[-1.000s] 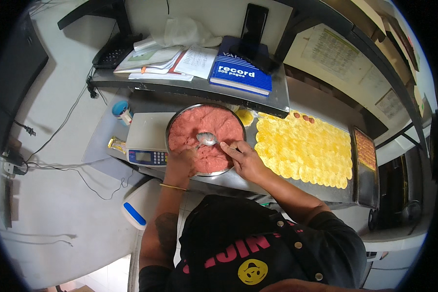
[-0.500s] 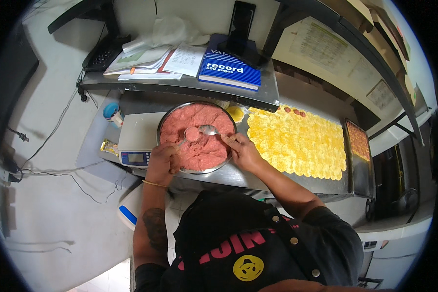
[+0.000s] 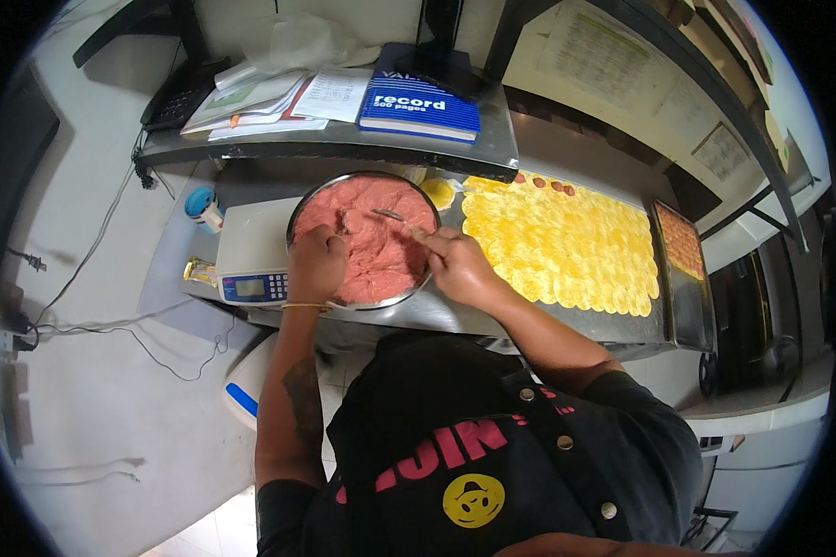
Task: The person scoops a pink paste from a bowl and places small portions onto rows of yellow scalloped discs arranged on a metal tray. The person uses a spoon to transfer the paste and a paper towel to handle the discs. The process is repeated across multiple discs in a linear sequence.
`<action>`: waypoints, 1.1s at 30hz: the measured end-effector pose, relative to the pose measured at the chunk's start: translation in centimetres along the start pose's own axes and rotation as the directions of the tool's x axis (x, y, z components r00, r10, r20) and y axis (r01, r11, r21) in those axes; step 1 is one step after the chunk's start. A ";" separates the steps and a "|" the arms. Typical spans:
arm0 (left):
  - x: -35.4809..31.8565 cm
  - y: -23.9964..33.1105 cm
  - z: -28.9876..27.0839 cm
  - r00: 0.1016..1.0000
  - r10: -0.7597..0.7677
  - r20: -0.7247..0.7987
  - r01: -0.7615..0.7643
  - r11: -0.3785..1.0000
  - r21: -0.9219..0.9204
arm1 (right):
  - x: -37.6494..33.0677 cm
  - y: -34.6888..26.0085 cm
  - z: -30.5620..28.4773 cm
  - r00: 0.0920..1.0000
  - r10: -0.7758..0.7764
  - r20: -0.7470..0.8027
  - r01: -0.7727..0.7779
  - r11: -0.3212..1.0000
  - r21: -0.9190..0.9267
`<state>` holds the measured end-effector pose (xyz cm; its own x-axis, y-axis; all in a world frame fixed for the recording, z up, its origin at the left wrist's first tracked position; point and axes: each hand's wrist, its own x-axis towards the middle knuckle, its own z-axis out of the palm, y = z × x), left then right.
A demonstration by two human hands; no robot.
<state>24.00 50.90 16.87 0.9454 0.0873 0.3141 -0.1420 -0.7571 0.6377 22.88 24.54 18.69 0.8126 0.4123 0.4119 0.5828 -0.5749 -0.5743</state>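
Our right fingers (image 3: pixel 427 238) pinch a spoon (image 3: pixel 387 214) over the bowl (image 3: pixel 407 294) of pink paste (image 3: pixel 381 260).

Our left fingers (image 3: pixel 333 249) curl in over the bowl's left side; how tightly, and on what, we cannot tell. Paste fills much of the bowl, so we judge plenty is left. Right of the bowl, overlapping yellow rounds (image 3: pixel 567 251) cover the tabletop (image 3: pixel 450 313); a few reddish lumps (image 3: pixel 556 187) sit at their far edge and most rounds are bare, so we take that part as barely begun. Farther right, a tray (image 3: pixel 692 311) has reddish rows on its far part only. Left of the bowl, a scale (image 3: pixel 258 227) has markings too small for us to read; beyond the bowl, a blue book (image 3: pixel 418 116) bears bold white lettering.
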 end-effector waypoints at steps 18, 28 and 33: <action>-1.4 1.3 -3.6 0.954 0.190 0.233 -0.211 0.975 0.069 | 1.1 -4.9 -0.5 0.960 0.157 0.231 -0.054 0.916 -0.397; -2.7 2.6 -1.6 0.954 0.171 0.248 -0.191 0.980 0.059 | -4.6 1.5 2.9 0.764 0.531 0.367 -0.552 0.243 0.798; -2.8 4.6 -1.2 0.971 0.064 0.229 -0.093 0.989 0.118 | -9.3 8.4 -5.0 0.805 0.589 0.078 -0.396 0.434 0.809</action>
<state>20.35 47.93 19.73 0.9763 -0.1121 0.1849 -0.1937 -0.8333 0.5178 20.18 12.32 13.57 0.9969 0.0486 -0.0621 -0.0691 0.1590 -0.9849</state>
